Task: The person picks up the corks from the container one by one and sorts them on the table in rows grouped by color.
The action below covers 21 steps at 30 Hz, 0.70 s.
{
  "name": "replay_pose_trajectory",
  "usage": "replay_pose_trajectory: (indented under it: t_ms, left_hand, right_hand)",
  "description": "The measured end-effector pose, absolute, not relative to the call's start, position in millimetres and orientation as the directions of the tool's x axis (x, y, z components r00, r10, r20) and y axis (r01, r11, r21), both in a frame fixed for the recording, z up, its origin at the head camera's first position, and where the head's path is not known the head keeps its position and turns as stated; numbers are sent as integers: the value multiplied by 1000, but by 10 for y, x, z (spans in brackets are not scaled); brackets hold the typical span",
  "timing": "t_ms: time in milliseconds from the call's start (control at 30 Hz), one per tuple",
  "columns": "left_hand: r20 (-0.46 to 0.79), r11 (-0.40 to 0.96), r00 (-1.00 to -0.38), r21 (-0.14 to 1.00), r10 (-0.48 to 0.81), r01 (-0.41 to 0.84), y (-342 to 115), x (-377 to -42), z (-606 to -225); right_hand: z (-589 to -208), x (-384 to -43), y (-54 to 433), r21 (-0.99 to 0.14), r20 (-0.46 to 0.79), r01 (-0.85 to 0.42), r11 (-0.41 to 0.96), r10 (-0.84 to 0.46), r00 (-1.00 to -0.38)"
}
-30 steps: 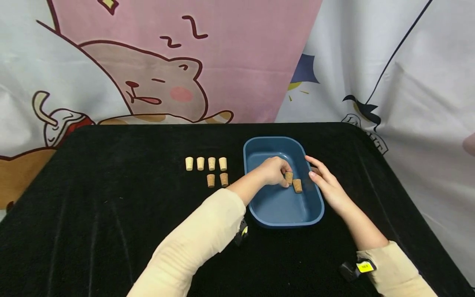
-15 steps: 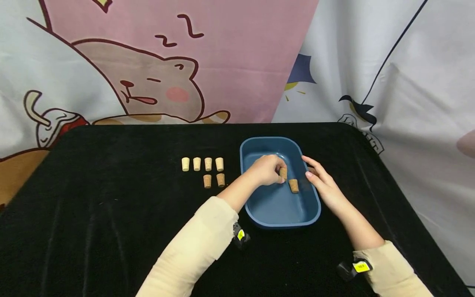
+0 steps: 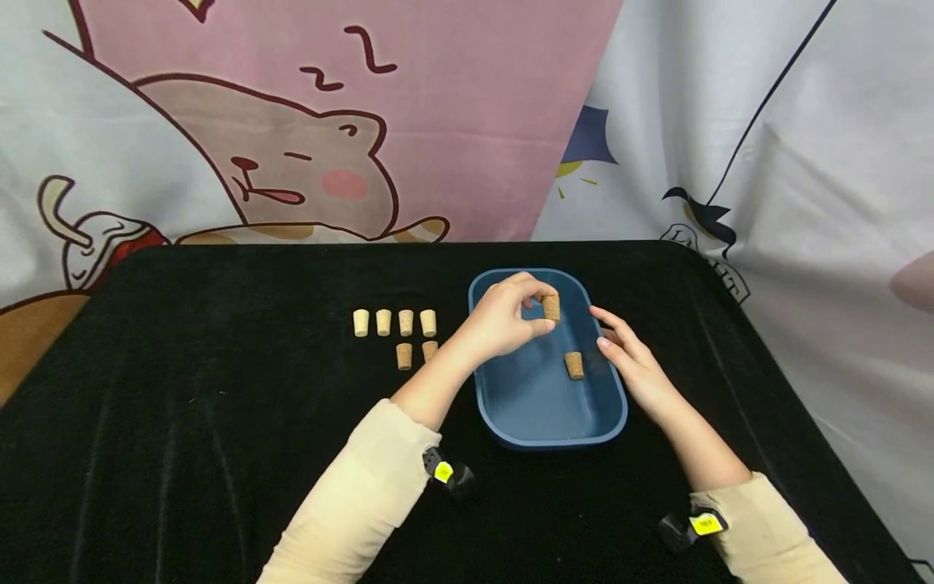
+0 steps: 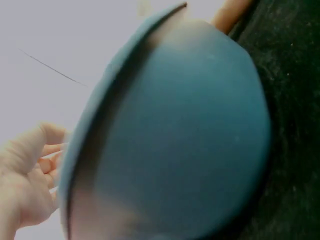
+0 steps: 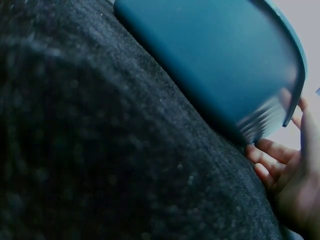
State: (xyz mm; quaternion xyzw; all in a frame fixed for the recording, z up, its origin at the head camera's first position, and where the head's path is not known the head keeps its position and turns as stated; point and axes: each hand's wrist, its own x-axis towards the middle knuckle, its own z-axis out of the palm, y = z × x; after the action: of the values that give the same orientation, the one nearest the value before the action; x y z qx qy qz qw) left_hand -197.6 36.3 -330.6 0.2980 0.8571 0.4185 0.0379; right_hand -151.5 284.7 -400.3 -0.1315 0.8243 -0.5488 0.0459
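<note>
My left hand (image 3: 503, 318) pinches a brown cork stopper (image 3: 551, 308) between thumb and fingers, above the far half of a blue plastic tub (image 3: 552, 444). A second brown cork (image 3: 574, 366) lies inside the tub, near its right wall. My right hand (image 3: 642, 367) rests against the tub's right side, its fingers fairly straight and touching the outside near the rim. The right wrist view has the fingers of the right hand (image 5: 287, 175) at the lower corner of the tub's wall. In the left wrist view the tub (image 4: 185, 130) hides the held cork.
Left of the tub, several pale corks (image 3: 383, 323) stand in a row on the black cloth-covered table (image 3: 182, 454). Nearer me are two brown corks (image 3: 404, 357), the right one partly hidden by my left arm. A printed curtain (image 3: 467, 122) hangs behind the table.
My left hand has lifted one brown cork off the tub's floor and moved it up and leftward. The other cork stays in the tub. My right hand keeps its place at the tub's side.
</note>
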Motion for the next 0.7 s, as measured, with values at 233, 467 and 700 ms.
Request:
replay_pose_trajectory:
  t_ms: [233, 467, 700]
  left_hand:
    - [273, 427, -804, 733, 528, 529, 63, -1824, -3200]
    - [351, 385, -783, 721, 514, 576, -292, -1749, -3204]
    - [367, 397, -785, 708, 499, 583, -643, -1691, -3233]
  right_hand:
    - [-4013, -1521, 2852, -913, 78, -175, 370, -261, -962]
    - [-4011, -1507, 2867, -917, 89, -185, 353, -269, -959]
    - [-4018, -1511, 2862, -921, 83, -178, 347, -272, -959]
